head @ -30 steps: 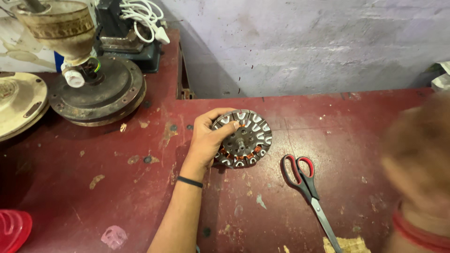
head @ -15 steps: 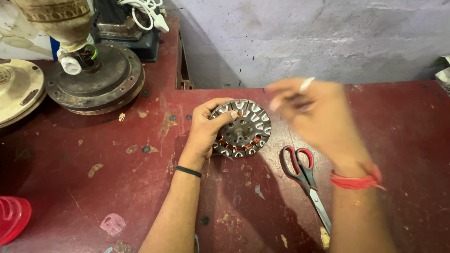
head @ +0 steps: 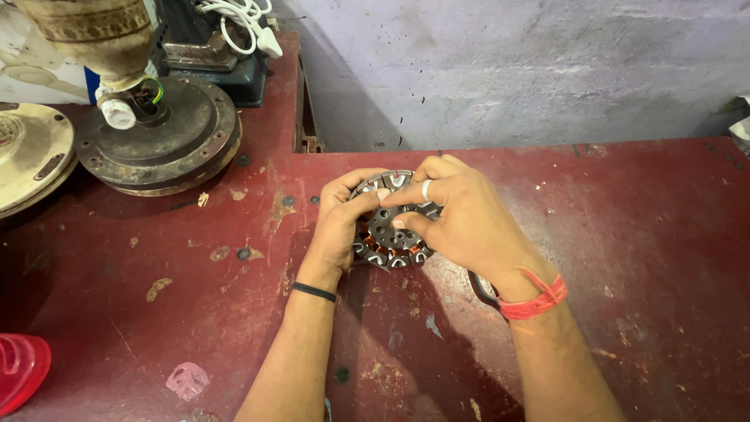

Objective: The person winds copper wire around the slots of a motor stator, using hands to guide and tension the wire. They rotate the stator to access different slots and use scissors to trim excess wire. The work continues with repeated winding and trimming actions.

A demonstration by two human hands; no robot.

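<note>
while your left hand (head: 341, 227) wraps around the left rim of the round grey metal stator with copper windings (head: 388, 234), its fingers closed on the edge, your right hand (head: 461, 223) comes over the top with thumb and forefinger pinched together at the stator's upper face. whether they grip anything small there i cannot tell; a ring sits on one finger. the stator rests on the worn dark red metal table (head: 625, 234), near its middle and close to the back edge by the grey wall (head: 508, 70).

from this hold, the stator could tip or slide if your left grip loosens, since your right hand presses only on one side. the slot edges look sharp, so a slip could nick a fingertip or scrape the winding.

just under your right wrist a dark looped handle (head: 478, 287) peeks out; what it belongs to is hidden, and a sweep of your forearm could knock it. well apart on the left stand a round rusty motor housing (head: 160, 137) and a red plastic piece (head: 19, 371).
</note>
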